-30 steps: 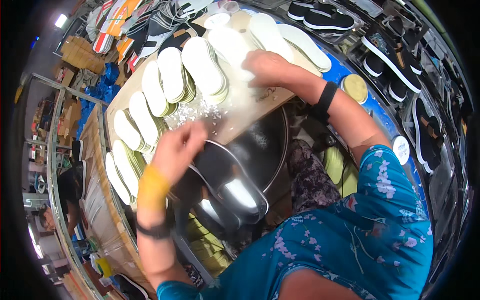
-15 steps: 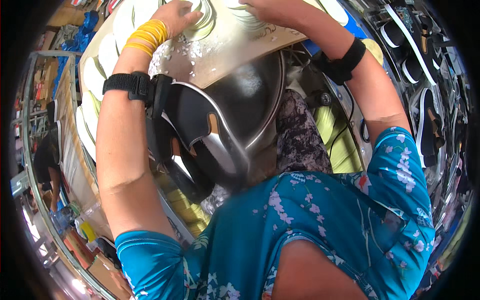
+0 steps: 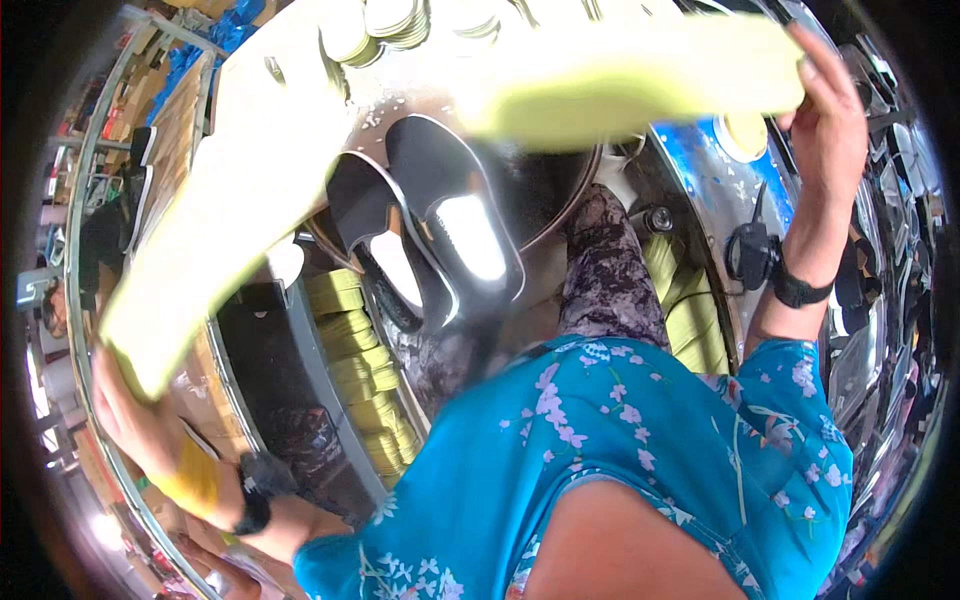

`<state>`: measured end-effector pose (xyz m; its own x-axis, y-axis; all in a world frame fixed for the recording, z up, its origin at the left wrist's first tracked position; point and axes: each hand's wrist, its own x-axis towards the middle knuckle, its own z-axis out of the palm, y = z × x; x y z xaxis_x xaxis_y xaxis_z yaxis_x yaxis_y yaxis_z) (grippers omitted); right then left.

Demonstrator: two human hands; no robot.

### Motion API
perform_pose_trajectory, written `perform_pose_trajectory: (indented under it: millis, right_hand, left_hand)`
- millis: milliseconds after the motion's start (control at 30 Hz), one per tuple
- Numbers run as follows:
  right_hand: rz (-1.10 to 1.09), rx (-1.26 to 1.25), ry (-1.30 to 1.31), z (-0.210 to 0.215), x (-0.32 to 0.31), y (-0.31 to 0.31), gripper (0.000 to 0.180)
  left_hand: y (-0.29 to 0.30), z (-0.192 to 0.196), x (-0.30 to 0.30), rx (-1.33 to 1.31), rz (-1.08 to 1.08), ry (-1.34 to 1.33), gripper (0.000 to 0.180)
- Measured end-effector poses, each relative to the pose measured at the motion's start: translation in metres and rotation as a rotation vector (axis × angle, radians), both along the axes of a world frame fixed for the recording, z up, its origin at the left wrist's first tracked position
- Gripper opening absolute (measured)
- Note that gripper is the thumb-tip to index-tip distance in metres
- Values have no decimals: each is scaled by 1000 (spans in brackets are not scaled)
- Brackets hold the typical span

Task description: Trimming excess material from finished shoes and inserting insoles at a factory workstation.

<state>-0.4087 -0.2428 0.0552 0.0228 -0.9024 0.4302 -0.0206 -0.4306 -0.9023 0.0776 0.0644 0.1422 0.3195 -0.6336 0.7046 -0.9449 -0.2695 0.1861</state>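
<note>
While the person in the blue flowered top bends over the work, each hand has its grip clamped on a pale yellow-green foam sole: the left hand (image 3: pixel 130 420), low at the left with a yellow band and a dark wrist strap, closes on the near end of a long sole (image 3: pixel 215 215) that slants up and away, and the right hand (image 3: pixel 835 125), raised at the upper right, pinches the end of a second sole (image 3: pixel 640 85) held flat across the top. Both look blurred with motion. I judge this the carrying step, soles lifted clear of the desk; the next move would call for bringing the two level and lining them up without bending the soft foam. Between them, below, two black shoe-shaped moulds (image 3: pixel 430 225) with shiny centres sit in a round metal press. Stacked yellow-green soles (image 3: pixel 365 380) lie beside it near the knees. Farther off, rows of pale soles (image 3: pixel 390 20) rest along the far edge of the desk.
</note>
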Motion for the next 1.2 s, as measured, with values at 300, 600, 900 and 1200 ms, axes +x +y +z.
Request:
perform_pose_trajectory:
  millis: [300,600,900,1200]
  right_hand:
    - [241,-581,711,-23,68,85,24]
    - [700,-1233,723,-100,133,123,26]
    - [873,-890,1125,-107,163,97,7]
    - [1160,-639,1426,-104,210,98,10]
  left_hand:
    - [48,-93,-148,286,134,432,19]
    - [-14,-120,-200,743,-350,-180,31]
    - [-77,-172,-143,1073,-244,-176,26]
    - [-127,-186,-143,1327,-394,-353,16]
